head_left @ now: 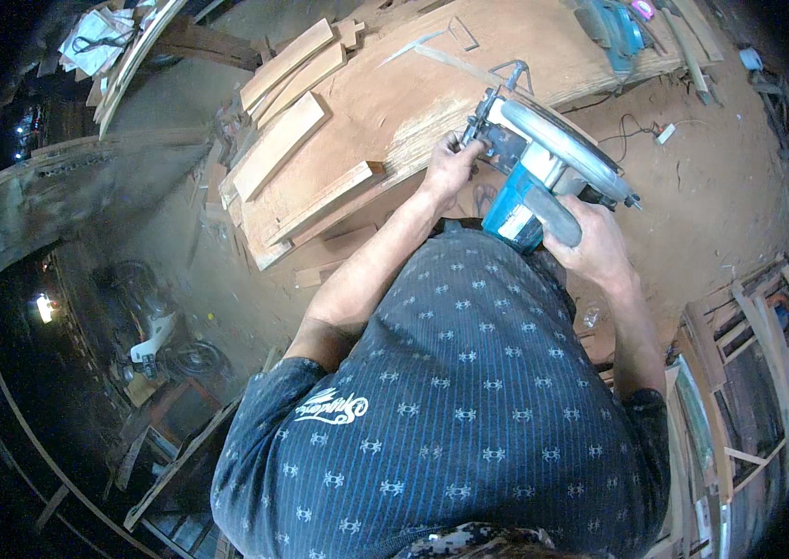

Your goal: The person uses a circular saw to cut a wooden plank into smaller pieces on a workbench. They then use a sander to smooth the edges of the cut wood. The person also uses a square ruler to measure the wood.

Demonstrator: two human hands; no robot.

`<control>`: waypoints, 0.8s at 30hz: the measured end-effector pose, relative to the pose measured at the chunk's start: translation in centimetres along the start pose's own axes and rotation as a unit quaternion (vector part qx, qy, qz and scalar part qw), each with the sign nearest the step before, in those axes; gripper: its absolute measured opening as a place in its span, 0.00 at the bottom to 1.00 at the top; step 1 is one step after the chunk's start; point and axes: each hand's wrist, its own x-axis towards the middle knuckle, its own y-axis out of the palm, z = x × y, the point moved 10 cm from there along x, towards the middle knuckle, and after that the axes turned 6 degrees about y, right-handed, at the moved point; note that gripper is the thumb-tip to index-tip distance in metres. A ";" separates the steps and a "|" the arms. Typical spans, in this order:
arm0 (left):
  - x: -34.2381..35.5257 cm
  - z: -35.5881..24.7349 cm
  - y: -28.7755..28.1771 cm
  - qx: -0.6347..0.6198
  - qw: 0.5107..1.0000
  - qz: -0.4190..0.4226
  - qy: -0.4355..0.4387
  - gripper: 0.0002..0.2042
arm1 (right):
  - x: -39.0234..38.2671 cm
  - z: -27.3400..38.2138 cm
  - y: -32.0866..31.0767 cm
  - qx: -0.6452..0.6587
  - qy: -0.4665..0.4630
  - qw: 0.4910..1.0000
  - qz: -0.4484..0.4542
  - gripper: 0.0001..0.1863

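Note:
A blue and grey circular saw (512,207) is in front of my body, tilted, above the near edge of the wooden workbench (413,88). My right hand (595,244) wraps round its rear handle. With fingers closed, my left hand (450,170) grips the front left part of the saw by its metal base plate (504,144); the exact piece under the fingertips is too small to make out. The rounded blade guard (557,135) points up and to the right. Whether the blade touches anything cannot be seen.
Cut boards (282,146) lie on the left of the sawdust-covered bench. Another blue power tool (610,35) sits at the far right. A cable with a white socket (665,133) is on the ground. Wooden frames (748,373) stand at right; a motorbike (154,337) is at left.

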 end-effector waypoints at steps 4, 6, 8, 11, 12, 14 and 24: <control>0.1 -1.4 -0.4 0.149 0.985 0.072 0.047 0.20 | -0.9 0.0 -0.6 -0.054 0.031 0.998 -0.018 0.18; 2.6 2.0 -4.8 0.387 0.911 0.108 0.095 0.34 | -1.8 -0.3 -1.0 -0.069 0.056 0.996 -0.023 0.18; 4.4 5.2 -12.4 0.698 0.712 -0.007 0.077 0.42 | -3.2 0.1 -2.4 -0.074 0.078 0.993 -0.051 0.17; 5.0 8.8 -21.3 0.761 0.642 -0.057 0.069 0.35 | -4.8 -1.6 -3.2 -0.034 0.108 0.991 -0.067 0.16; 4.4 8.6 -22.2 0.767 0.641 0.006 -0.010 0.30 | -5.5 -1.9 -3.6 -0.052 0.122 0.988 -0.081 0.16; 4.8 12.1 -28.2 0.742 0.668 0.024 -0.052 0.24 | -5.4 -1.1 -3.6 -0.080 0.125 0.986 -0.074 0.16; -5.4 -16.0 -32.3 0.385 0.884 -0.125 0.234 0.24 | -4.5 -2.6 -2.6 -0.022 0.136 0.990 -0.039 0.15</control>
